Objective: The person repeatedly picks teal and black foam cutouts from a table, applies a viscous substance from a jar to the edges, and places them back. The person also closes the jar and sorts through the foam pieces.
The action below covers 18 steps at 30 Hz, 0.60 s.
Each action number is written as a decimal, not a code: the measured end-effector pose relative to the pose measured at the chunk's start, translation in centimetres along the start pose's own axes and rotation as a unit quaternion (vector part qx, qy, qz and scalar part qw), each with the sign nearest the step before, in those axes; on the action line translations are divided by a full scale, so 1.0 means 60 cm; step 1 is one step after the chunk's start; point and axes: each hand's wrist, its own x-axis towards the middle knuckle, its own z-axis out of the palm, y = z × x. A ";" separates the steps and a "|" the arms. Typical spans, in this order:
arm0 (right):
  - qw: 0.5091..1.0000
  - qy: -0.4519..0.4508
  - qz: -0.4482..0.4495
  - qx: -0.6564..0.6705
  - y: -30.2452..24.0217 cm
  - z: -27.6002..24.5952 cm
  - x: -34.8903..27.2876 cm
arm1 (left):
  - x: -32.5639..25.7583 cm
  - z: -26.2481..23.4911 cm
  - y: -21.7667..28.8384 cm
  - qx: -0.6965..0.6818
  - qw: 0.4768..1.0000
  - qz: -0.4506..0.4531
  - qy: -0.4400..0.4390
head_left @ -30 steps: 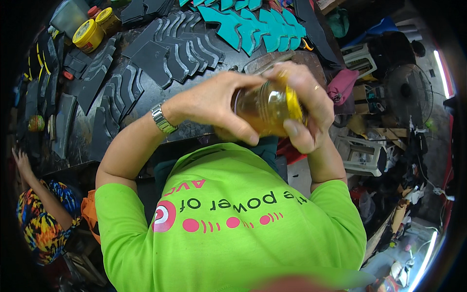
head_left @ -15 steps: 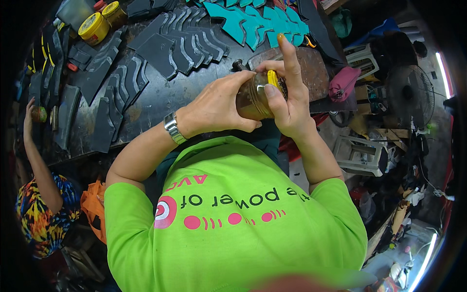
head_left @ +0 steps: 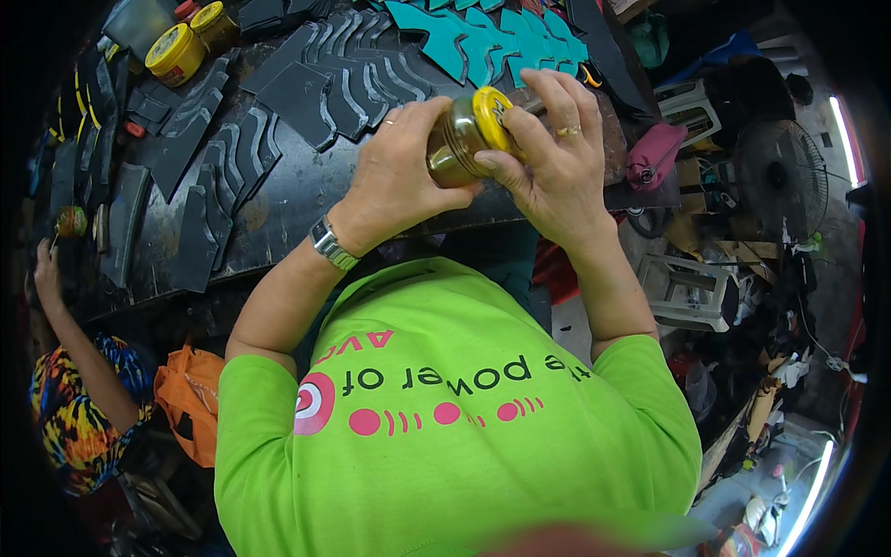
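Note:
A see-through jar [head_left: 453, 148] with brown contents is held tilted above the near edge of the dark table, its yellow lid [head_left: 492, 116] facing up and right. My left hand [head_left: 390, 162], with a metal watch at the wrist, wraps round the jar's body. My right hand [head_left: 561, 153] is at the lid, thumb and forefinger pressed on its rim, other fingers bent above. Beyond the jar lie black cut pieces [head_left: 348, 88] with pale grey bands along their edges, overlapping in rows. Teal pieces [head_left: 487, 42] of similar form are laid out behind them.
Yellow-lidded tubs [head_left: 174, 56] stand at the far left. At the left edge, a co-worker's hand [head_left: 46, 277] is close to a small round container [head_left: 71, 222]. A pink pouch [head_left: 653, 153] rests at the table's right corner. Stools [head_left: 687, 292] and a fan [head_left: 782, 181] stand to the right.
Both my hands and the jar have risen away from me, and the jar is tipped differently. My right forefinger, raised before, is now bent at the lid. The co-worker's hand has moved nearer.

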 end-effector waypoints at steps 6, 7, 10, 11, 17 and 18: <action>0.952 0.002 0.118 0.282 -0.024 0.028 -0.022 | 0.005 -0.013 -0.012 0.007 0.997 0.003 0.075; 0.939 0.007 0.131 0.317 -0.022 0.033 -0.026 | 0.005 -0.015 -0.012 0.003 0.997 0.004 0.076; 0.886 0.031 0.163 0.434 -0.014 0.047 -0.035 | 0.007 -0.015 -0.012 -0.026 0.996 0.014 0.079; 0.862 0.051 0.172 0.474 -0.013 0.052 -0.036 | 0.007 -0.013 -0.012 -0.040 0.996 0.017 0.081; 0.829 0.062 0.212 0.514 -0.008 0.044 -0.047 | 0.011 -0.011 -0.023 -0.043 0.994 0.042 0.094; 0.826 0.052 0.220 0.517 -0.005 0.040 -0.049 | 0.014 -0.012 -0.027 -0.037 0.994 0.045 0.095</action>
